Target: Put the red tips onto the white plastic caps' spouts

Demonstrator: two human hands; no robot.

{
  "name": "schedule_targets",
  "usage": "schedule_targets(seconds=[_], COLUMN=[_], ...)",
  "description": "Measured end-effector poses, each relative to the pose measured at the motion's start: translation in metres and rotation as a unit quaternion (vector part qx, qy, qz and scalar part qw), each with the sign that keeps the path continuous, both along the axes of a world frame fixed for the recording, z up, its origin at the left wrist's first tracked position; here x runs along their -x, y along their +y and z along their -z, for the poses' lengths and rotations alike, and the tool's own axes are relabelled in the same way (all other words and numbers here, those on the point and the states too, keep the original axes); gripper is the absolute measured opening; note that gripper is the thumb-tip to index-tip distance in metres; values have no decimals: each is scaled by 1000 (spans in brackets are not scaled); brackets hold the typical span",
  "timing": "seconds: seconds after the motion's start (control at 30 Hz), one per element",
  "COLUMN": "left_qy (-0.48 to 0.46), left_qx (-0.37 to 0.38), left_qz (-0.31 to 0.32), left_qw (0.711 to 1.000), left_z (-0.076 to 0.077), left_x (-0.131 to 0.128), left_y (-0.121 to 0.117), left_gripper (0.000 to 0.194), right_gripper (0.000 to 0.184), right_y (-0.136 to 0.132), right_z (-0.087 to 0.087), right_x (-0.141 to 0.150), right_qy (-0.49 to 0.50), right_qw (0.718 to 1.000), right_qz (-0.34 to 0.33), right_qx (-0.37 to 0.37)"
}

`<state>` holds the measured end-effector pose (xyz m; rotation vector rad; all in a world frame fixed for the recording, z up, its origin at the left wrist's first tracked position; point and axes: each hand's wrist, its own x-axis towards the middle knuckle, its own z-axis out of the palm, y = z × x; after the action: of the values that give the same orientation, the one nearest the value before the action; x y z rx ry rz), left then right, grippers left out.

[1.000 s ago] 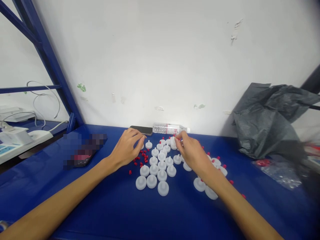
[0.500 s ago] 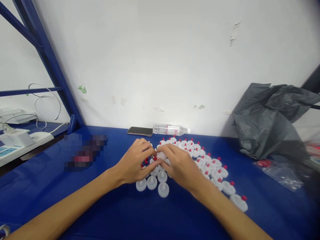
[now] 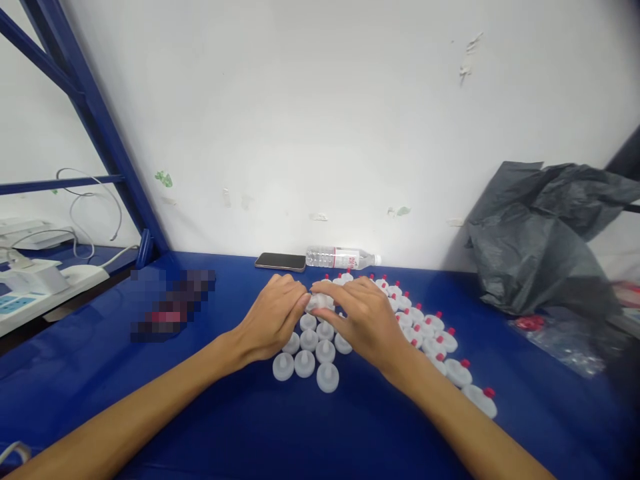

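Right hand (image 3: 369, 319) pinched a white disc (image 3: 321, 303) while left hand (image 3: 274, 316), grip unclear, met it, probably mid-fitting, next needing steady alignment.

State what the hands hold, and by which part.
The right hand pinches a white round piece, apparently by its wide body. The left hand is at its other end; whether it grips is hidden.

A phone (image 3: 281, 262) lies just beside a bottle (image 3: 345, 257) on its side, near the white wall (image 3: 320, 133). A crumpled grey bag (image 3: 535, 233) stands at right; a power strip (image 3: 83, 275), a cable (image 3: 121, 213) and a blue frame (image 3: 97, 123) are at left.
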<state>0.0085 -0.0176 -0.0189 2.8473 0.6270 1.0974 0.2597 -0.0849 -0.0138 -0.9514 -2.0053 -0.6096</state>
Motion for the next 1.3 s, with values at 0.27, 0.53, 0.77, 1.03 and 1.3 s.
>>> schedule_targets(seconds=[0.27,0.53,0.77,1.03,1.3], left_qy=[-20,69,6,82,94], left_qx=[55,23,18,-46,-46], left_qz=[-53,-62,-64,-105,-106], left_qw=[997,995,998,990,989], left_z=[8,3,12,5,-33], left_x=[19,18,19,22,69], left_y=[16,10,13,17,42], left_gripper=[48,23,55,60,63], right_gripper=[10,22,25,22,33], right_y=[7,2,-5,-16,-8], right_z=[-17,-8,-6,-10,-17], right_x=[-58,-27,-9,2,-16], right_qy=[92,21,-6,15,57], right_qw=[980,995,999,996,995], right_qz=[178,67,-9,-25,48], right_qx=[5,74,41,86,65])
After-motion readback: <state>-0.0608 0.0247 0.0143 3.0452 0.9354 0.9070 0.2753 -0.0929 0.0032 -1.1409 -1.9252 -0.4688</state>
